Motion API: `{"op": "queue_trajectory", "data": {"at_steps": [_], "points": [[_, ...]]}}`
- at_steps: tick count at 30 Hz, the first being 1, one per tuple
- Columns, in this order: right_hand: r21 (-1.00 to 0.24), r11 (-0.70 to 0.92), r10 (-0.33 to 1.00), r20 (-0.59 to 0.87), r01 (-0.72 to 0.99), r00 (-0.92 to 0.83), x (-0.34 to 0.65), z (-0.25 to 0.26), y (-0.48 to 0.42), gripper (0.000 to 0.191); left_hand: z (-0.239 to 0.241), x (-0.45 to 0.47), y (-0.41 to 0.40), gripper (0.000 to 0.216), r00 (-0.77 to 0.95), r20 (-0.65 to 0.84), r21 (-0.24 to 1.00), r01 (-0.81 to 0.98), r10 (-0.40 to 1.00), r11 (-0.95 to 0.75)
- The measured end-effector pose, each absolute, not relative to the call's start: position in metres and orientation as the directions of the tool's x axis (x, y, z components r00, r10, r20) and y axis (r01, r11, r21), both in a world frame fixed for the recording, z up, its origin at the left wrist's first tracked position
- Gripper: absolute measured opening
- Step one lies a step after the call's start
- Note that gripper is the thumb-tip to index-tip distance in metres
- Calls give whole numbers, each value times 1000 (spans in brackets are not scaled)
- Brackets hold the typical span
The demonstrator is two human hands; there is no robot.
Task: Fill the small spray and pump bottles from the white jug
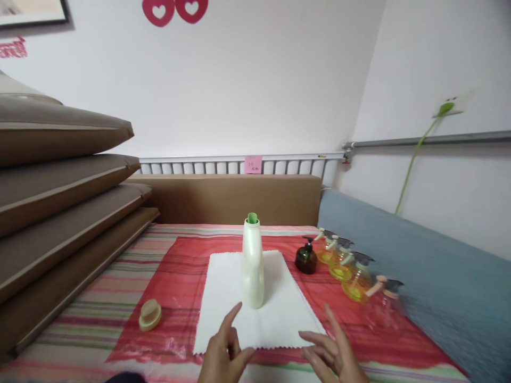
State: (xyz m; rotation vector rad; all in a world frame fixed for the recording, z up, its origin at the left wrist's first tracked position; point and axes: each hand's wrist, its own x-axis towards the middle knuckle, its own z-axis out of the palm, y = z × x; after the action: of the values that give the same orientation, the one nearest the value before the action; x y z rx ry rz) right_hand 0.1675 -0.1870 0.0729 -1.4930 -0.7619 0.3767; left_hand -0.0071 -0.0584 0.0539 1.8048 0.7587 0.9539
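Observation:
A tall pale-green bottle [252, 266] with an open green spout stands upright on a white cloth [223, 303]. Its cap [150, 314] lies apart on the red sheet to the left. My left hand [224, 351] hovers over the cloth's near edge, forefinger stretched toward the bottle, holding nothing. Just right of the cloth's corner, my right hand [333, 351] is open with fingers spread and empty. Neither hand touches the bottle.
A dark pump bottle [306, 257] and a row of yellow spray bottles [343, 266], plus one clear one [383, 303], line the right side. Stacked brown cushions [59, 213] rise at left. A blue cover [419, 276] runs along the right. A striped blanket lies beneath the red sheet [175, 276].

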Motion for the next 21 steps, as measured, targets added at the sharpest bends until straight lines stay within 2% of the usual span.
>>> {"op": "queue_trajectory", "data": {"at_steps": [3, 7, 11, 15, 18, 21], "points": [[-919, 127, 603, 371, 374, 706, 171, 111, -186, 92, 84, -4, -52, 78, 511, 372, 868, 104, 775, -485], [-801, 101, 517, 549, 591, 656, 179, 149, -180, 83, 127, -2, -37, 77, 502, 476, 765, 169, 722, -621], [-669, 46, 490, 662, 742, 566, 182, 169, -176, 74, 158, -5, -28, 78, 446, 535, 693, 253, 717, -675], [-562, -4, 462, 732, 827, 500, 186, 178, -170, 68, 172, -13, -22, 79, 408, 554, 673, 294, 726, -679], [-548, -92, 530, 680, 831, 507, 201, 179, -157, 70, 168, -16, -7, 80, 409, 528, 670, 338, 744, -661], [-537, -324, 689, 431, 779, 583, 222, 174, -139, 79, 146, -18, 17, 82, 427, 425, 665, 451, 798, -595]]}}
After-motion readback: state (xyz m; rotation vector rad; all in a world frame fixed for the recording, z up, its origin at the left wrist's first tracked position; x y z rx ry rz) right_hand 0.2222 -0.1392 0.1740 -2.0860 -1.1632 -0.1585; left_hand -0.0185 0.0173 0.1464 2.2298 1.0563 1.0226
